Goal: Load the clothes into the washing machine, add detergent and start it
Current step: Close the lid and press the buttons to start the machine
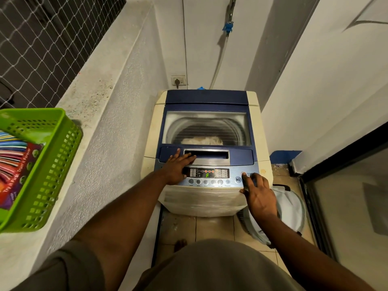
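A cream and blue top-loading washing machine (206,194) stands in front of me with its lid (206,101) closed. Pale clothes (201,140) show through the lid's window, down in the drum. The control panel (222,173) is lit and its display shows a green "F". My left hand (178,166) lies flat with straight fingers on the panel's left end and the lid's front edge. My right hand (259,193) has its index fingertip on the power button at the panel's right end; its other fingers are loosely bent.
A green plastic basket (48,175) with a colourful detergent packet (15,164) sits on the ledge at left. A pale laundry bag (290,208) lies on the tiled floor to the machine's right, beside a glass door (346,206). A wall socket (178,80) and hose are behind the machine.
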